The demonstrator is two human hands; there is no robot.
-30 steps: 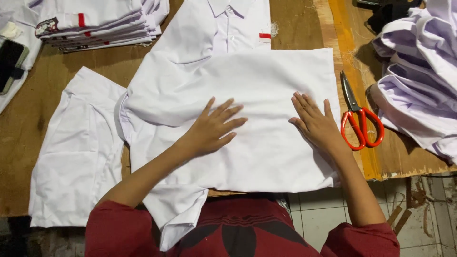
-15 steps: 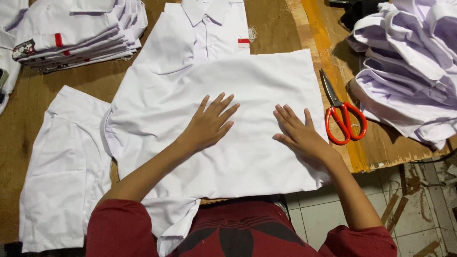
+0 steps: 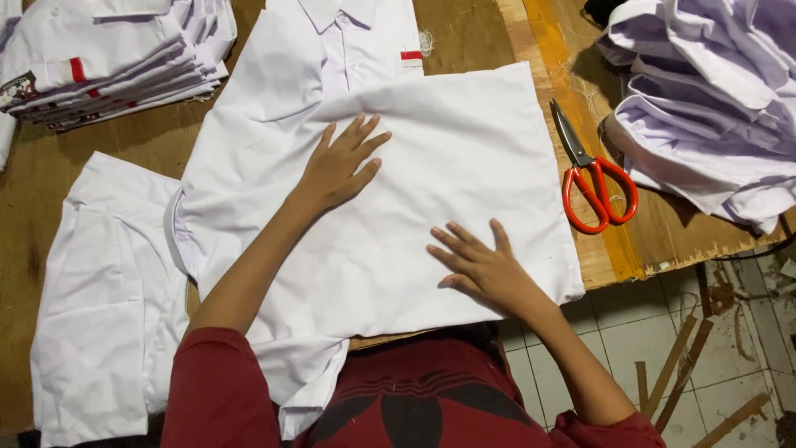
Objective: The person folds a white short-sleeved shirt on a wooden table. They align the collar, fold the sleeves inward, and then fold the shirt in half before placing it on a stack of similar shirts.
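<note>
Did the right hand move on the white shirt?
Yes. The right hand slid down the white shirt toward the person, farther below the red scissors than before.

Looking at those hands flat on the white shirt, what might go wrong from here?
The folded white shirt hangs slightly over the table edge by the right hand, so it could slide off toward the floor. The red-handled scissors lie close beside the cloth; a sweeping hand might knock them or snag fabric. The left hand presses only one area, so the fold could shift or crease unevenly.
</note>
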